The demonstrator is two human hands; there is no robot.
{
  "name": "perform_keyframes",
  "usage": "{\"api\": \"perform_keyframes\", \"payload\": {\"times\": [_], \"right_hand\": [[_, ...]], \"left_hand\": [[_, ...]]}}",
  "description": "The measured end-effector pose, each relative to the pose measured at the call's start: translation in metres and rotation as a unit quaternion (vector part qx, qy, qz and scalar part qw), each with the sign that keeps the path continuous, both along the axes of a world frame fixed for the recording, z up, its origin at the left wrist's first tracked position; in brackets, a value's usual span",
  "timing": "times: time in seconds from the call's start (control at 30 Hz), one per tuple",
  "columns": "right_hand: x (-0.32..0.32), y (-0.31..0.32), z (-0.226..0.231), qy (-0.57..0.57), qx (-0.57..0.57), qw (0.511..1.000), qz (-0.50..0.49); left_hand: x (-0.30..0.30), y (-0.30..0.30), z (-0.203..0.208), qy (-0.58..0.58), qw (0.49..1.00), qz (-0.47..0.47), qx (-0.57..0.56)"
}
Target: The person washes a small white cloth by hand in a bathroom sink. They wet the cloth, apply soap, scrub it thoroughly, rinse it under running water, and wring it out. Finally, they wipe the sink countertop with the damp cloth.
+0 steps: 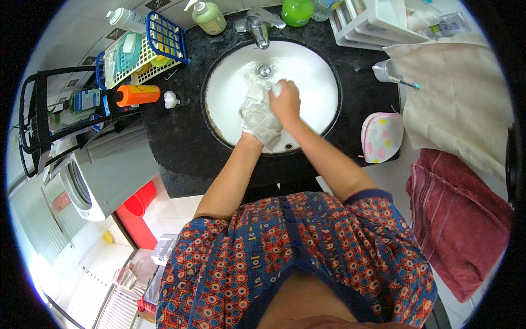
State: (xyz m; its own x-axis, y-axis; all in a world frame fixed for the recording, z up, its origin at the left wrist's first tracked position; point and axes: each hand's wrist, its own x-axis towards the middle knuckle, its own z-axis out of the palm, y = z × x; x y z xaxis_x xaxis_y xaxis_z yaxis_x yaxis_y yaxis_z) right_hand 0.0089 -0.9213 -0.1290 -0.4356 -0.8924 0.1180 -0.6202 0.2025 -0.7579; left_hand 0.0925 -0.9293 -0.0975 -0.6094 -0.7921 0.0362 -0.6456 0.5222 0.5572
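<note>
Over the white oval sink [224, 79], a wet whitish cloth [258, 109] covers my left hand [251, 138]. Only the wrist shows below the cloth, so its fingers are hidden. My right hand [286, 101] is closed just to the right of the cloth, close against its edge. A small white patch shows at its thumb side, too blurred to tell whether it is soap or lather. Some water lies around the drain [264, 70] beyond both hands. The chrome faucet [261, 30] stands at the far rim.
A soap pump bottle [210, 19] and a green round bottle [297, 12] flank the faucet. At left are a basket [167, 37] and an orange bottle [138, 95]. A dotted pouch [382, 137] and a white cup [384, 71] sit at right, near hanging towels [457, 219].
</note>
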Motion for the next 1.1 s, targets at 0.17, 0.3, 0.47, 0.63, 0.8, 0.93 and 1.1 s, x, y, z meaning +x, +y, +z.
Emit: {"api": "perform_keyframes", "payload": {"times": [0.17, 0.3, 0.47, 0.63, 0.8, 0.93, 1.1], "right_hand": [[0.038, 0.027, 0.024, -0.083, -0.036, 0.991, 0.103], [-0.040, -0.002, -0.011, -0.007, 0.049, 0.998, -0.029], [-0.040, 0.027, 0.047, -0.149, -0.037, 0.982, 0.111], [-0.022, 0.027, 0.070, -0.032, -0.043, 0.969, 0.240], [-0.023, 0.022, 0.053, -0.074, -0.058, 0.971, 0.222], [-0.044, 0.025, 0.046, -0.263, 0.004, 0.964, 0.038], [-0.046, 0.019, 0.058, -0.197, -0.047, 0.961, 0.187]], "left_hand": [[0.007, 0.000, -0.013, 0.009, 0.994, -0.036, 0.103], [-0.003, 0.006, 0.040, -0.219, 0.966, -0.103, -0.094], [0.008, 0.001, 0.016, -0.197, 0.971, -0.068, -0.119], [0.015, 0.003, -0.018, -0.401, 0.764, -0.098, -0.496], [0.019, 0.006, -0.046, -0.361, 0.850, -0.104, -0.369], [0.017, -0.001, 0.021, -0.129, 0.980, -0.053, -0.140], [0.020, -0.002, 0.019, -0.169, 0.981, -0.038, -0.089]]}}
